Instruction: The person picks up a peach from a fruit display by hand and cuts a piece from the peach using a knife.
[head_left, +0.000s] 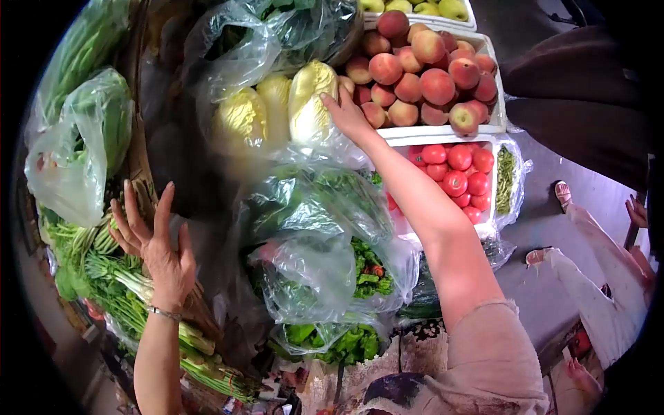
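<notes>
My left hand (158, 252) is raised with fingers spread, holding nothing. It is above bunches of leafy greens (104, 266) with long stems. My right hand (351, 119) reaches to the far middle, its fingers extended and apart, at the right side of a napa cabbage (313, 104). The fingertips appear to touch this cabbage, which is upright with a white base and yellow leaves. Two more cabbages, including a yellow one (241, 116), stand left of it. Close to the same hand is a white foam box (501, 83) of peaches (437, 86).
Tomatoes (455, 182) fill another foam box, beside bagged green pods (506, 176). Plastic-bagged greens (304, 277) lie nearer me. A bagged leafy vegetable (86, 138) is at the left. Yellow-green fruit (453, 8) sits at the back. People's legs (588, 297) show at right.
</notes>
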`<move>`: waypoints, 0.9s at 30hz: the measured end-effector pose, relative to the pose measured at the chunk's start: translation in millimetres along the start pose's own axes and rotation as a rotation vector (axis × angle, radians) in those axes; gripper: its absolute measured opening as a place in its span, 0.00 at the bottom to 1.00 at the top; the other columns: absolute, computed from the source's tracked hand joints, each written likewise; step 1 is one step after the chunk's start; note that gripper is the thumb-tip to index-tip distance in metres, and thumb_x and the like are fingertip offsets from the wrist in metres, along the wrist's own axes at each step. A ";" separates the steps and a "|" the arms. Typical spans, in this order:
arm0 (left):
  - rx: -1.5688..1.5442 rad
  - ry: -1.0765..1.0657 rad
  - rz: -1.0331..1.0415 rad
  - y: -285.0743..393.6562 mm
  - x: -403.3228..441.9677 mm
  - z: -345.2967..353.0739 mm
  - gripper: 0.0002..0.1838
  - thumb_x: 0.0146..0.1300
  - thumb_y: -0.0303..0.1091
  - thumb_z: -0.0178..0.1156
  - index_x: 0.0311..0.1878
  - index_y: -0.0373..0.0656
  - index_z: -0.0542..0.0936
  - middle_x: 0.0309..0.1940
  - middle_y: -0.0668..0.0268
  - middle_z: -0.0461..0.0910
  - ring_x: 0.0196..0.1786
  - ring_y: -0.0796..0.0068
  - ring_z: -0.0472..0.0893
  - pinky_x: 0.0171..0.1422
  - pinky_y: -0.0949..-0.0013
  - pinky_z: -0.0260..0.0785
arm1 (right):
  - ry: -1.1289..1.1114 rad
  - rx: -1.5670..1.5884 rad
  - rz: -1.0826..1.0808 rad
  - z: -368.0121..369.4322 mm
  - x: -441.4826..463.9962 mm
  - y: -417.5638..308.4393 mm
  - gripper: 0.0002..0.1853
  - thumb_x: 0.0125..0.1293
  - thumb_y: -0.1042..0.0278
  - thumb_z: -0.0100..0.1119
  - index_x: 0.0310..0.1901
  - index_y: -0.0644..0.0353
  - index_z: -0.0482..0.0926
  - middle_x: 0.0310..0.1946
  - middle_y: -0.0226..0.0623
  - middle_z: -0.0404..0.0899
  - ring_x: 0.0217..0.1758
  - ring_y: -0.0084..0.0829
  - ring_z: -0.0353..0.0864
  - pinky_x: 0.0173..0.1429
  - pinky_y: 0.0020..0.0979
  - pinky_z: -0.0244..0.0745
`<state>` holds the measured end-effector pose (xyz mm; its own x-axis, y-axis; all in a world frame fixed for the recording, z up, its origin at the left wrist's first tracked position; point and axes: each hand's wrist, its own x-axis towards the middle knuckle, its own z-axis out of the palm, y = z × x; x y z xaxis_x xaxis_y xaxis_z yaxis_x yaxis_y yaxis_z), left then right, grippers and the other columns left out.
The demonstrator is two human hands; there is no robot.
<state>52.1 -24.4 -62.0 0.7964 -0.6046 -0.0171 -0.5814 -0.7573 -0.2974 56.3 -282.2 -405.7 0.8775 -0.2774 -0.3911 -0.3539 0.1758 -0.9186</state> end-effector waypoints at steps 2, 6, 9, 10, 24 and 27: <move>0.037 -0.015 0.000 0.4 0.8 0.6 0.33 0.59 0.30 0.59 0.70 0.62 0.72 0.80 0.57 0.45 0.81 0.46 0.37 0.80 0.43 0.20 | -0.002 -0.001 -0.002 2.3 -7.6 -7.5 0.36 0.73 0.43 0.48 0.72 0.58 0.56 0.63 0.57 0.72 0.67 0.52 0.71 0.70 0.41 0.63; 0.043 -0.012 0.002 1.5 0.2 2.4 0.33 0.58 0.30 0.59 0.70 0.63 0.72 0.80 0.57 0.45 0.81 0.46 0.37 0.80 0.43 0.20 | 0.022 0.052 -0.022 9.7 -21.8 -20.7 0.35 0.71 0.39 0.49 0.69 0.56 0.62 0.59 0.56 0.76 0.64 0.54 0.74 0.66 0.45 0.66; 0.053 -0.021 -0.001 4.5 1.7 2.2 0.34 0.57 0.30 0.60 0.70 0.63 0.72 0.80 0.57 0.44 0.81 0.47 0.37 0.80 0.43 0.21 | -0.066 0.061 -0.031 23.0 -30.5 -33.5 0.40 0.69 0.35 0.51 0.72 0.56 0.60 0.59 0.55 0.76 0.63 0.53 0.76 0.66 0.45 0.67; 0.045 -0.012 0.014 3.2 1.5 2.7 0.33 0.59 0.31 0.60 0.70 0.63 0.71 0.80 0.58 0.44 0.81 0.48 0.36 0.79 0.43 0.20 | -0.061 -0.044 -0.001 34.5 -36.0 -41.2 0.41 0.70 0.35 0.49 0.73 0.56 0.56 0.59 0.58 0.76 0.62 0.55 0.76 0.66 0.46 0.67; 0.020 -0.022 0.020 0.1 1.7 1.8 0.33 0.57 0.30 0.59 0.69 0.63 0.73 0.80 0.58 0.44 0.82 0.48 0.35 0.79 0.43 0.19 | -0.026 -0.280 0.161 70.9 0.4 -1.0 0.27 0.72 0.53 0.41 0.64 0.65 0.69 0.55 0.65 0.76 0.59 0.61 0.76 0.66 0.52 0.67; 0.028 -0.007 0.029 -1.9 1.4 3.8 0.32 0.57 0.31 0.59 0.68 0.62 0.73 0.80 0.58 0.45 0.82 0.48 0.35 0.79 0.43 0.19 | -0.082 -0.488 0.191 64.1 4.9 -5.2 0.23 0.70 0.57 0.46 0.60 0.63 0.73 0.56 0.60 0.75 0.61 0.58 0.74 0.64 0.54 0.68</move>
<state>55.0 -22.9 -65.2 0.7808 -0.6239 -0.0330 -0.5991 -0.7326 -0.3230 83.2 -224.0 -399.2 0.7981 -0.2050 -0.5665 -0.6023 -0.2494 -0.7583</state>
